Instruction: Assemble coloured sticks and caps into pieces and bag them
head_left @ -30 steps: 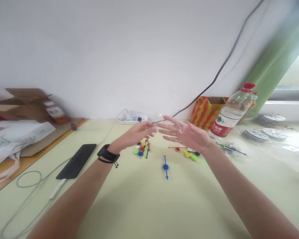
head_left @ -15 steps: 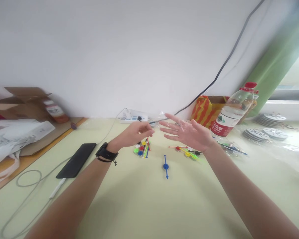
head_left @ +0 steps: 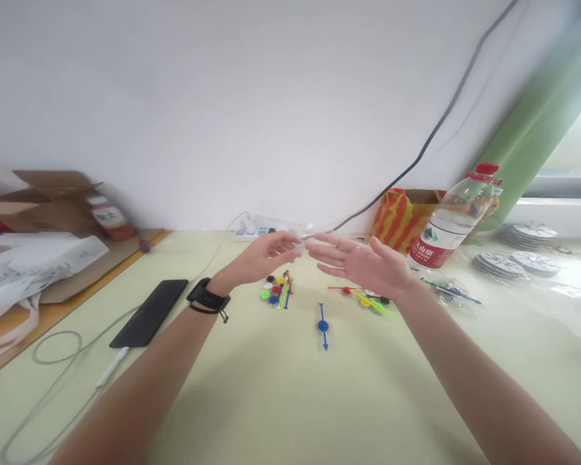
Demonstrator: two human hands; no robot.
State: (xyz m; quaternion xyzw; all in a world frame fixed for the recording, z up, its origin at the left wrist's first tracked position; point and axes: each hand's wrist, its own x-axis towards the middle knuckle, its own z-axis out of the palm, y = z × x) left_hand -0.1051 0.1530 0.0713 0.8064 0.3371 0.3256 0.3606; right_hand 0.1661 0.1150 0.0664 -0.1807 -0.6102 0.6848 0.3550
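Observation:
My left hand [head_left: 266, 258], a black watch [head_left: 208, 297] on its wrist, hovers above the table with fingers loosely curved and the thumb apart. Facing it, my right hand [head_left: 361, 261] is open, palm up, fingers spread and nothing visible on it. Something clear like thin plastic film [head_left: 308, 228] shows just beyond the fingertips; whether a finger touches it I cannot tell. Nearer me lies a blue arrow spinner [head_left: 323, 326]. Below my left hand sit several coloured discs and arrows [head_left: 275, 292]. More spinner parts [head_left: 365, 301] lie under my right hand, partly hidden.
At left are a black phone [head_left: 150, 313] on a cable, white plastic bags [head_left: 39, 258] and a cardboard box [head_left: 53, 200]. A power strip [head_left: 256, 232] sits by the wall. Rightward stand a water bottle [head_left: 445, 226], a red-yellow bag [head_left: 392, 219] and stacked discs [head_left: 496, 263].
The clear film seen on my right palm no longer shows there. My left fingers have loosened from a closer pinch, and the right fingers have dropped slightly. The blue spinner stays in place.

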